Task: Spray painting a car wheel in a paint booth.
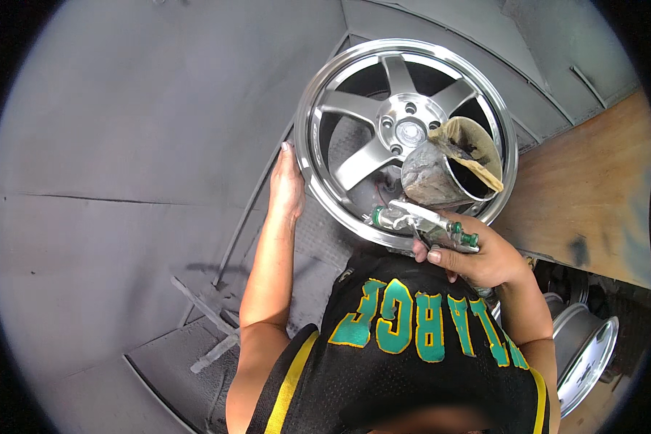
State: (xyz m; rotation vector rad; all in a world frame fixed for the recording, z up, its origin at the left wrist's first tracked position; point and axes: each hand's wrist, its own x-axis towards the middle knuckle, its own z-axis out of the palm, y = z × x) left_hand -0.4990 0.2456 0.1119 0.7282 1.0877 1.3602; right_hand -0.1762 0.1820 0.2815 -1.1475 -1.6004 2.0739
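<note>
A silver alloy wheel rim with several wide spokes and a polished lip faces up in front of me. My left hand holds its left edge; the fingers are mostly hidden behind the lip. In my right hand, closed around its body, is a metal spray gun with green knobs. The gun sits over the near right part of the rim, its nozzle end toward the left. On top of it is a stained metal paint cup, tilted, with a yellowish paper strainer across its mouth.
Grey, dust-coated wall panels rise at the left. A wooden board stands at the right, with another silver wheel rim below it. A metal stand is on the floor at the lower left.
</note>
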